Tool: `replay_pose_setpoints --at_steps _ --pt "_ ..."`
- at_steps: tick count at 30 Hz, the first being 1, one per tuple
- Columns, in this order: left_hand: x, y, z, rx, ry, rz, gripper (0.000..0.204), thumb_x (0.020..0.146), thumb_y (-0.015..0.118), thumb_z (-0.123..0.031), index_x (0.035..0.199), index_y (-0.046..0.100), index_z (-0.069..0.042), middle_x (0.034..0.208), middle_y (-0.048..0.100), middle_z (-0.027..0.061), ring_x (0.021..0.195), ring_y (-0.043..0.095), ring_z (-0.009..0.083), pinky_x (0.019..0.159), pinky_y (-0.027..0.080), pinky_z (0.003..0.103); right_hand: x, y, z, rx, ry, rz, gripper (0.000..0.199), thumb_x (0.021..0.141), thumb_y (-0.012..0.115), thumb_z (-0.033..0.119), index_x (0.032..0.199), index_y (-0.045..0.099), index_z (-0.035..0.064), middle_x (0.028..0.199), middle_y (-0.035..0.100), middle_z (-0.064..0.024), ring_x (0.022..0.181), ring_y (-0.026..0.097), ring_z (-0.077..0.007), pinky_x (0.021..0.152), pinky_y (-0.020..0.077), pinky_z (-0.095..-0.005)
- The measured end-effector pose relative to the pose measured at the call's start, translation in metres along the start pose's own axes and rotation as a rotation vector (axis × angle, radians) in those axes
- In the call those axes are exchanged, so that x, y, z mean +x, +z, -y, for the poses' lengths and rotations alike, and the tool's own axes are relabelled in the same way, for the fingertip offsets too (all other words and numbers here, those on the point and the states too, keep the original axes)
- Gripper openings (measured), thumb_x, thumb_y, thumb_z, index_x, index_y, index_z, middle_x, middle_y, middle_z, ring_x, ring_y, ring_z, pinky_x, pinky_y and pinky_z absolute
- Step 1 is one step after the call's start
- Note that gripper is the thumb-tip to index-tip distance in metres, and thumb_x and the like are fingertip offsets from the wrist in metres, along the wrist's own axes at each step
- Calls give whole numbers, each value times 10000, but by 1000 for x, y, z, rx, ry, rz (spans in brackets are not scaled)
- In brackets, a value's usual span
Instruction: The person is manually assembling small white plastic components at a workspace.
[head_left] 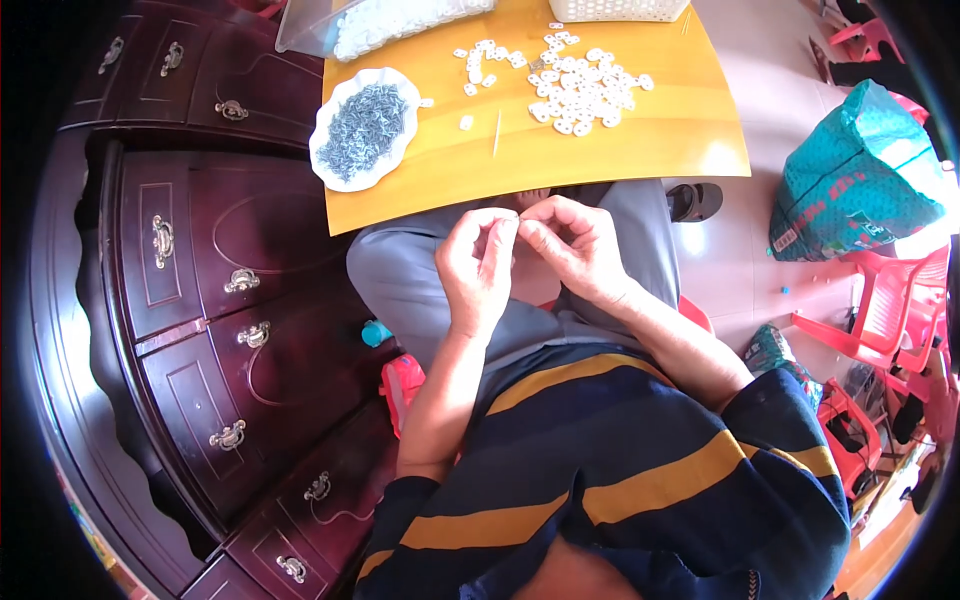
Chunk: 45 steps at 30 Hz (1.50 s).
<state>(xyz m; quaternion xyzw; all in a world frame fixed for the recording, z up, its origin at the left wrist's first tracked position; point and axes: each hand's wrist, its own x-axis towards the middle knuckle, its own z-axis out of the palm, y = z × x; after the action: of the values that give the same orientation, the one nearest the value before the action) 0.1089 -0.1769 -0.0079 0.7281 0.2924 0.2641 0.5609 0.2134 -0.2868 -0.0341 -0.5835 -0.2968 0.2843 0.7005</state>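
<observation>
Where the left hand and right hand meet, centre of the head view, their fingers are pinched together; anything between is too small to tell. White pieces, upper centre on the tabletop, look light, stiff and smooth, best held by their edges.

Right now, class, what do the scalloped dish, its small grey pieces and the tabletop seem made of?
Scalloped dish: glossy white plastic or ceramic, judging by its bright rim.
Grey pieces: probably metal, somewhat shiny, given their cool glints.
Tabletop: varnished wood or laminate, by its yellow grain and glare.
</observation>
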Motion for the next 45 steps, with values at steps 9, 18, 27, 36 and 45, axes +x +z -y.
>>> replay_pose_setpoints --at_steps 9,18,27,36,45 --pt "1 -4 13 127 61 22 88 996 638 -83 980 645 4 830 690 104 731 655 195 696 530 327 5 -5 -9 74 144 52 71 957 752 62 995 719 12 832 684 37 759 592 -20 687 504 -198" --pt "3 -1 12 105 44 75 115 1031 614 -115 981 640 -14 764 632 53 648 596 124 602 488 288 8 -15 -1 54 118 133 160 1059 604 146 997 683 21 889 686 -3 770 574 -50 702 498 -224" --pt "-6 -4 38 -179 -163 90 121 1041 613 -116 979 656 -22 746 563 -40 578 490 28 518 420 208 30 -39 11 -99 3 -160 90 970 711 111 952 711 23 786 690 -8 624 592 -68 585 486 -242" --pt "-13 -7 42 -157 -103 165 151 1051 618 -160 996 657 -24 763 574 -35 594 508 23 548 449 204 124 -45 18 -1042 -430 -89 88 882 742 176 922 762 100 887 710 -85 721 685 -284 678 550 -391" --pt "-8 -21 41 -77 -19 101 97 979 667 -74 923 674 4 748 659 53 659 602 103 620 492 273 185 -28 5 -1225 -343 85 144 890 674 196 856 766 90 924 701 -129 820 702 -351 766 573 -468"
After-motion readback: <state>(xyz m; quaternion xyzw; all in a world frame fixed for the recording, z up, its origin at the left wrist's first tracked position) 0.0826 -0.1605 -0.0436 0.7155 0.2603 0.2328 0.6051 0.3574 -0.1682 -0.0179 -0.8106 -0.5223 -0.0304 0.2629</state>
